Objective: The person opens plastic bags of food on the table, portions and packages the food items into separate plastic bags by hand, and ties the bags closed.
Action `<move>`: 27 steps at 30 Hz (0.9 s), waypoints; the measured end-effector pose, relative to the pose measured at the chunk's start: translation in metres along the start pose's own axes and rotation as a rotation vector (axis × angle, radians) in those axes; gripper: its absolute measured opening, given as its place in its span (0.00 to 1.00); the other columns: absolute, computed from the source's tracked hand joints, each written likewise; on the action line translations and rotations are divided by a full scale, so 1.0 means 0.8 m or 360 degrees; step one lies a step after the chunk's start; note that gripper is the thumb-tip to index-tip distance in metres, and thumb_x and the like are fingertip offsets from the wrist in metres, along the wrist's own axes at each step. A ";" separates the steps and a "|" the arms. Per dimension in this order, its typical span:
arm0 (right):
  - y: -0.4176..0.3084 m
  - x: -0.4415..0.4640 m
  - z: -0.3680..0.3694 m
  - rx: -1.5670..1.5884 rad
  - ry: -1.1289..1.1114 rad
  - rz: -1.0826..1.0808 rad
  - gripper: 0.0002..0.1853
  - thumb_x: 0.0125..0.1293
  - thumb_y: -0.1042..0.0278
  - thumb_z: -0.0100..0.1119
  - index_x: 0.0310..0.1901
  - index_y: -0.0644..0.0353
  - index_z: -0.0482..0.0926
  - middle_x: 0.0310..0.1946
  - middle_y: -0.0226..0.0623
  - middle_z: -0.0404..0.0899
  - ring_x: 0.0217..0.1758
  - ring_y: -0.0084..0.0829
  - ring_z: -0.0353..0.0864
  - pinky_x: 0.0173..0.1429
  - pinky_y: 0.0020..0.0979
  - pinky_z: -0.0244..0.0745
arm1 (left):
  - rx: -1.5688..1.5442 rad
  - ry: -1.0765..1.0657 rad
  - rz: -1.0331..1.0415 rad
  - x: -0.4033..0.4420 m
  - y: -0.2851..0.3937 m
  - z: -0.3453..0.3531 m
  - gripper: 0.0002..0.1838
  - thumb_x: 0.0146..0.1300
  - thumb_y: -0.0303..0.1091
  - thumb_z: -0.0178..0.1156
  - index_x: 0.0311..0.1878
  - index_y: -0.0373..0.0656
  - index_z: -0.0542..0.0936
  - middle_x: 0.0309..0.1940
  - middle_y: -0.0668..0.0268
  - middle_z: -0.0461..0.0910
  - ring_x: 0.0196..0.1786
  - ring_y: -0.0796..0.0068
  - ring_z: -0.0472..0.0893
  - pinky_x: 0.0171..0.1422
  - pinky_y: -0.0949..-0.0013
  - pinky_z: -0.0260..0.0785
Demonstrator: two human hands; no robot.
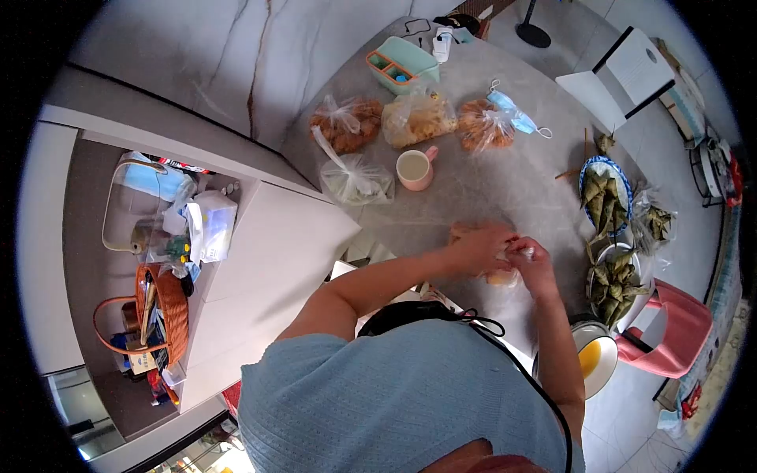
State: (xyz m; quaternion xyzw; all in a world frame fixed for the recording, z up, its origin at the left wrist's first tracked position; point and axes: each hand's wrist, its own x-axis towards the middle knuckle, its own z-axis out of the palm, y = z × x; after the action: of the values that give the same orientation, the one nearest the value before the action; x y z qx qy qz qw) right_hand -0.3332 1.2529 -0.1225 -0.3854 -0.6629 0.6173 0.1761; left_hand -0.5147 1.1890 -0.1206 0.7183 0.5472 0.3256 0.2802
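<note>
My left hand [481, 249] and my right hand [535, 264] meet over the near part of the grey table, fingers pinched together. Between and just below them is a small clear plastic bag [503, 279] with something orange-tan inside; its top is hidden by my fingers. My left hand is slightly blurred. Farther off stand a pink mug [415, 169] with pale liquid and a knotted clear bag [357, 181] of whitish content. Behind these lie two bags of orange-brown food, one at left [347, 126] and one at right [485, 130], with a yellowish bag [418, 122] between.
A blue face mask [512, 110] and a green caddy [404, 63] are at the back. On the right are leaf-wrapped bundles in a blue-rimmed basket [605, 197] and a bowl [615, 284], a pot [597, 366] with yellow content, and a pink chair [674, 331]. Left is a shelf with a wicker basket [167, 315].
</note>
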 end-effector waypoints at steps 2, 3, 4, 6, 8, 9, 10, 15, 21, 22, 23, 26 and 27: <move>-0.021 0.000 0.004 -0.0554 0.0038 -0.0275 0.11 0.57 0.73 0.58 0.43 0.59 0.75 0.33 0.37 0.77 0.33 0.35 0.77 0.44 0.31 0.72 | -0.0237 -0.0250 -0.0256 0.013 0.010 -0.029 0.21 0.59 0.43 0.59 0.56 0.49 0.73 0.46 0.59 0.79 0.48 0.56 0.78 0.53 0.61 0.68; -0.030 0.000 0.008 -0.0952 0.0202 -0.0452 0.12 0.54 0.74 0.59 0.42 0.58 0.76 0.32 0.39 0.76 0.33 0.39 0.76 0.45 0.34 0.71 | -0.0471 -0.0495 -0.0514 0.018 0.012 -0.040 0.20 0.61 0.41 0.57 0.56 0.48 0.73 0.47 0.58 0.78 0.49 0.56 0.78 0.54 0.61 0.68; -0.039 0.004 0.012 -0.1345 0.0363 -0.0640 0.12 0.52 0.74 0.59 0.41 0.57 0.77 0.31 0.40 0.76 0.34 0.43 0.76 0.46 0.37 0.71 | -0.0466 -0.0484 -0.0524 0.018 0.000 -0.036 0.20 0.61 0.41 0.57 0.56 0.48 0.73 0.47 0.58 0.78 0.49 0.56 0.78 0.54 0.61 0.68; -0.056 0.006 0.022 -0.1368 0.0446 -0.0647 0.12 0.49 0.76 0.59 0.38 0.57 0.76 0.33 0.40 0.76 0.36 0.46 0.75 0.45 0.40 0.72 | -0.0553 -0.0350 -0.0258 0.016 -0.035 -0.014 0.18 0.63 0.37 0.55 0.56 0.46 0.72 0.46 0.57 0.78 0.49 0.57 0.78 0.54 0.60 0.68; -0.055 0.008 0.024 -0.1396 0.0534 -0.0650 0.12 0.46 0.77 0.59 0.35 0.57 0.75 0.35 0.39 0.76 0.38 0.49 0.74 0.43 0.43 0.72 | -0.0567 -0.0397 -0.0273 0.020 -0.052 0.002 0.16 0.64 0.35 0.52 0.55 0.45 0.73 0.46 0.57 0.78 0.49 0.57 0.78 0.54 0.60 0.68; -0.048 0.009 0.022 -0.1455 0.0522 -0.0687 0.11 0.47 0.75 0.60 0.36 0.57 0.76 0.33 0.38 0.76 0.39 0.46 0.75 0.45 0.42 0.71 | -0.0589 -0.0461 -0.0276 0.022 -0.053 0.003 0.15 0.65 0.34 0.50 0.54 0.44 0.74 0.45 0.57 0.78 0.49 0.58 0.78 0.54 0.59 0.68; -0.042 0.010 0.018 -0.1514 0.0511 -0.0721 0.11 0.48 0.73 0.61 0.37 0.56 0.77 0.30 0.37 0.75 0.39 0.43 0.76 0.46 0.40 0.70 | -0.0588 -0.0458 -0.0279 0.023 -0.055 0.004 0.15 0.65 0.34 0.50 0.54 0.44 0.74 0.45 0.57 0.78 0.49 0.58 0.78 0.54 0.59 0.68; -0.027 0.005 0.004 -0.1587 0.0601 -0.0868 0.07 0.51 0.71 0.62 0.33 0.57 0.77 0.28 0.37 0.74 0.37 0.42 0.75 0.47 0.41 0.68 | 0.0031 -0.0070 -0.0428 0.022 -0.054 0.005 0.11 0.60 0.35 0.54 0.43 0.43 0.79 0.37 0.56 0.79 0.41 0.54 0.79 0.45 0.56 0.71; 0.005 -0.031 -0.004 -0.1629 0.0548 -0.0599 0.05 0.53 0.68 0.61 0.27 0.57 0.74 0.26 0.36 0.75 0.34 0.41 0.75 0.43 0.41 0.66 | 0.0599 -0.0301 -0.0797 0.032 -0.106 0.000 0.10 0.53 0.40 0.58 0.33 0.46 0.82 0.33 0.58 0.80 0.37 0.55 0.81 0.37 0.53 0.72; 0.018 -0.044 -0.005 -0.1643 0.0542 -0.0484 0.05 0.54 0.68 0.60 0.26 0.56 0.74 0.25 0.37 0.75 0.33 0.42 0.76 0.42 0.41 0.66 | 0.0848 -0.0296 -0.0591 0.023 -0.119 -0.010 0.10 0.52 0.41 0.58 0.32 0.46 0.82 0.32 0.59 0.80 0.37 0.55 0.81 0.37 0.53 0.72; 0.030 -0.054 -0.007 -0.1648 0.0528 -0.0412 0.05 0.54 0.67 0.59 0.26 0.56 0.75 0.24 0.38 0.74 0.32 0.42 0.76 0.42 0.42 0.66 | 0.0897 -0.0241 -0.0592 0.019 -0.136 -0.006 0.10 0.52 0.41 0.58 0.31 0.46 0.82 0.32 0.59 0.81 0.37 0.56 0.81 0.38 0.53 0.72; 0.056 -0.070 -0.010 -0.1641 0.0503 -0.0196 0.07 0.57 0.65 0.58 0.26 0.57 0.76 0.23 0.41 0.76 0.31 0.45 0.77 0.41 0.44 0.68 | 0.0803 -0.0105 -0.0797 0.019 -0.165 0.012 0.11 0.51 0.41 0.59 0.32 0.46 0.82 0.31 0.60 0.81 0.37 0.58 0.81 0.38 0.54 0.72; 0.060 -0.073 -0.009 -0.1448 0.0523 -0.0052 0.07 0.57 0.65 0.58 0.27 0.58 0.77 0.24 0.41 0.77 0.31 0.46 0.78 0.41 0.44 0.70 | 0.0794 -0.0058 -0.0836 0.023 -0.154 0.003 0.12 0.51 0.42 0.60 0.34 0.45 0.82 0.31 0.60 0.81 0.38 0.57 0.81 0.40 0.54 0.72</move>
State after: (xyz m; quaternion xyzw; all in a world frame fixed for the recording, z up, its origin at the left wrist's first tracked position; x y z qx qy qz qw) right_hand -0.2769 1.2124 -0.1532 -0.5052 -0.8350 0.1928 0.1015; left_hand -0.5840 1.2365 -0.2128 0.6053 0.7706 0.0861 0.1799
